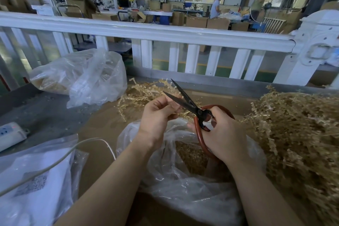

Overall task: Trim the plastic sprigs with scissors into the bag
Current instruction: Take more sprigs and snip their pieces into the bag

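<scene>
My right hand [222, 134] grips the red-brown loop handles of the black-bladed scissors [185, 100]; the blades are spread apart and point up-left. My left hand [158, 115] pinches a small tan plastic sprig [180, 111] right at the blades. Both hands hover over a clear plastic bag [176, 180] that holds cut tan pieces. A big heap of tan sprigs [297, 134] lies to the right, and a smaller scatter of sprigs [141, 93] lies beyond the hands.
A second clear bag [82, 77] with tan pieces sits at the back left. Flat plastic bags [36, 180] and a white cable lie at the near left, with a power strip [9, 134] beside them. A white railing [165, 33] bounds the cardboard-covered bench [102, 124].
</scene>
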### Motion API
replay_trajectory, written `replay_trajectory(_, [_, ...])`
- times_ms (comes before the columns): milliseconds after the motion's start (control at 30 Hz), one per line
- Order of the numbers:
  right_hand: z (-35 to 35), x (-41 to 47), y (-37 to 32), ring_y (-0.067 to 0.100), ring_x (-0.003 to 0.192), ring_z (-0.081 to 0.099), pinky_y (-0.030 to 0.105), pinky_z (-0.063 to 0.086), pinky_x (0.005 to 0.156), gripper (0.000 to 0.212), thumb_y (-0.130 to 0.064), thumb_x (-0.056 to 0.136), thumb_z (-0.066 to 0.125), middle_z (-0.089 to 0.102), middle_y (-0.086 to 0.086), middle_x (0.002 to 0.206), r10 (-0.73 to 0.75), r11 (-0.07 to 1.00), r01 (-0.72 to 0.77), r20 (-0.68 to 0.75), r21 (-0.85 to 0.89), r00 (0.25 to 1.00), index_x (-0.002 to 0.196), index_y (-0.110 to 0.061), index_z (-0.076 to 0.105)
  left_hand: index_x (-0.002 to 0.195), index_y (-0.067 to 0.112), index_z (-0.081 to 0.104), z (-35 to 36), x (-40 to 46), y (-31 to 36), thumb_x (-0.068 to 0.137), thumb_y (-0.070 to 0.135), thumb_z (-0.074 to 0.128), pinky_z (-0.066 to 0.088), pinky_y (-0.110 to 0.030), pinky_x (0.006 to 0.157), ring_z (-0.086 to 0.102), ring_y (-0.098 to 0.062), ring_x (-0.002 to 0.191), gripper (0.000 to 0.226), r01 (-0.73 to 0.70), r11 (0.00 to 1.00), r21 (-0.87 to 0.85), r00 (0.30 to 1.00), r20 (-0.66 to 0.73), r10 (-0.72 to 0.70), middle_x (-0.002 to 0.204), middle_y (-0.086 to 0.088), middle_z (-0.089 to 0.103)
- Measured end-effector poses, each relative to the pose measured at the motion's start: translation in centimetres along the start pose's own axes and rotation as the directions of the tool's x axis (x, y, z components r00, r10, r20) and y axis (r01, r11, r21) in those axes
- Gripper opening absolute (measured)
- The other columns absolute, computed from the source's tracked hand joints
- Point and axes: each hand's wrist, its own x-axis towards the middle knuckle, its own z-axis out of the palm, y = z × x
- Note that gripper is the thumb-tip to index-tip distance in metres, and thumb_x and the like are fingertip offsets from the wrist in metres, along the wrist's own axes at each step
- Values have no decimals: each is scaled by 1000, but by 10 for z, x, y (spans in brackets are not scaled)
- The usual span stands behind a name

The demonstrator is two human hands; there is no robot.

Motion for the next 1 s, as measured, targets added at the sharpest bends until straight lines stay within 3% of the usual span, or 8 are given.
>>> replay_trajectory(167, [-3, 0, -6, 5, 71, 57, 12, 36, 58, 62, -84, 73, 45, 62, -16, 82, 0, 1000, 0, -8, -17, 1000, 88, -25, 60, 75, 12, 65, -1, -1, -1, 90, -10, 52, 39, -27, 67, 48, -13, 66, 30, -12, 1000, -7, 999, 31, 13, 66, 2, 61])
replay_trajectory(533, [-2, -1, -6, 6, 66, 59, 22, 53, 61, 88, -100, 68, 15, 60, -18, 76, 7, 1000, -6, -27, 26, 1000, 85, -27, 61, 81, 9, 60, 1, -2, -2, 91, -1, 56, 44, -21, 68, 56, -6, 67, 15, 62, 996, -68, 998, 31, -60, 70, 3, 61])
replay_trajectory(800, [-3, 0, -7, 1, 61, 56, 22, 51, 57, 68, -93, 69, 32, 55, -22, 69, 9, 1000, -9, -21, 25, 1000, 78, -30, 55, 70, 20, 68, 4, -4, -1, 95, 7, 53, 48, -19, 66, 57, -9, 68, 33, 45, 991, -124, 999, 6, -45, 72, 0, 64])
replay_trajectory(1000, [-2, -1, -5, 5, 57, 55, 27, 54, 57, 67, -89, 72, 38, 55, -17, 65, -26, 999, 27, -41, 31, 999, 75, -25, 58, 73, 18, 60, 6, -7, -1, 85, 16, 62, 45, -19, 69, 53, -7, 69, 12, 68, 979, -190, 997, -20, -73, 72, 2, 59])
